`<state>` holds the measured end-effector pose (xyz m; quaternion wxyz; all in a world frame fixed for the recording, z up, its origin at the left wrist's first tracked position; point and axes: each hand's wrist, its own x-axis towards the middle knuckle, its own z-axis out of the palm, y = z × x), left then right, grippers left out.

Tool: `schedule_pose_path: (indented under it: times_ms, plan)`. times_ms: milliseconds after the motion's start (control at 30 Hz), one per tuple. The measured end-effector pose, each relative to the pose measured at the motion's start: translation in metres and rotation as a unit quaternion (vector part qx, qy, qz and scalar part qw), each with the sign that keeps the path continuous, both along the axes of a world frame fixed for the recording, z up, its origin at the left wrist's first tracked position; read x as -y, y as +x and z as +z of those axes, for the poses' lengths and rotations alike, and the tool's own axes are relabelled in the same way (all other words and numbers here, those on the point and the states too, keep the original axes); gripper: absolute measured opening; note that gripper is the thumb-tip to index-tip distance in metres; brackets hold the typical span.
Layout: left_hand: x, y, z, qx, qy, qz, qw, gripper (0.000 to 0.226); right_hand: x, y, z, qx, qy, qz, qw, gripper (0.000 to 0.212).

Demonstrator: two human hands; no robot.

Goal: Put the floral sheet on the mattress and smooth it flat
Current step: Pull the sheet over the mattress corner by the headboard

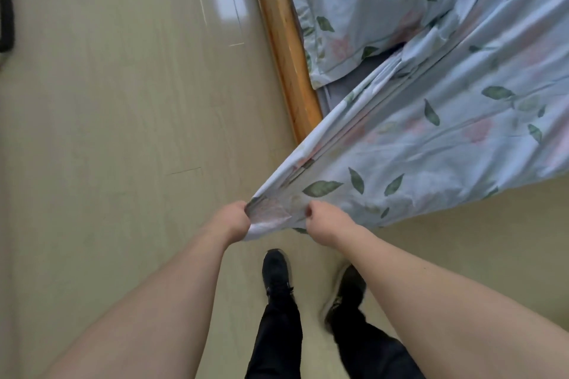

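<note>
I am standing on the shiny tan floor (123, 132) and looking down at my 2 bare arms. My left hand (234, 218) is curling tight around a bunched corner of the floral sheet (431, 138). My right hand (323, 223) is also closing on the sheet, just beside the left one, with a small fold of cloth between them. Both fists are wrapping the cloth, so I cannot see my fingertips well.

The floral sheet is pale blue with green leaves and soft pink flowers. From my hands it is stretching up toward 1 o'clock, pulled into long ridges, and it is spreading wide over the bed at 2 o'clock. Its lower edge is hanging in the air above the floor at 3 o'clock. It is not lying flat; it has many folds.

At 12 o'clock a pillow (354, 9) in the same flower cloth is lying on the bed, near the wooden bed rail (286, 40). The rail is running from 12 o'clock down toward the middle, and the sheet is crossing over its lower end. A small strip of grey mattress (354, 80) is showing between the pillow and the sheet.

At 6 o'clock my 2 black shoes (277, 274) are on the floor under my hands, and my black trousers (277, 341) are showing below them. Something dark (6, 9) is sitting at the edge at 9 o'clock, but I cannot tell what it is.
</note>
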<state>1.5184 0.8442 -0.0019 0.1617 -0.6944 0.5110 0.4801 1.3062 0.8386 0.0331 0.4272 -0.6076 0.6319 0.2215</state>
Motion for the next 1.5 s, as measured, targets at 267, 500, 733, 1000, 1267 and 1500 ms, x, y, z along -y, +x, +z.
schedule_pose_path:
  times_ms: [267, 500, 733, 1000, 1267, 1500]
  plan:
    - [0.072, -0.026, 0.048, 0.131, -0.051, -0.128, 0.982, 0.039, 0.047, -0.041, 0.048, 0.043, -0.027, -0.141, 0.989, 0.031]
    - [0.143, -0.085, 0.098, 0.101, -0.102, -0.204, 0.968, 0.047, 0.081, -0.073, 0.069, 0.072, -0.039, -0.241, 0.967, 0.035]
    - [0.194, -0.090, 0.100, 0.047, -0.093, -0.212, 0.972, 0.047, 0.130, -0.052, 0.054, 0.123, -0.046, -0.332, 0.934, 0.026]
    - [0.281, -0.043, 0.180, 0.023, -0.074, -0.208, 0.975, 0.053, 0.200, 0.002, 0.143, 0.128, -0.033, -0.395, 0.909, 0.040]
    - [0.354, -0.071, 0.260, -0.042, -0.057, -0.132, 0.989, 0.053, 0.267, -0.010, 0.218, 0.164, -0.046, -0.438, 0.883, 0.039]
    - [0.452, -0.118, 0.280, -0.073, -0.075, -0.003, 0.995, 0.043, 0.366, -0.091, 0.234, 0.130, -0.093, -0.469, 0.869, 0.046]
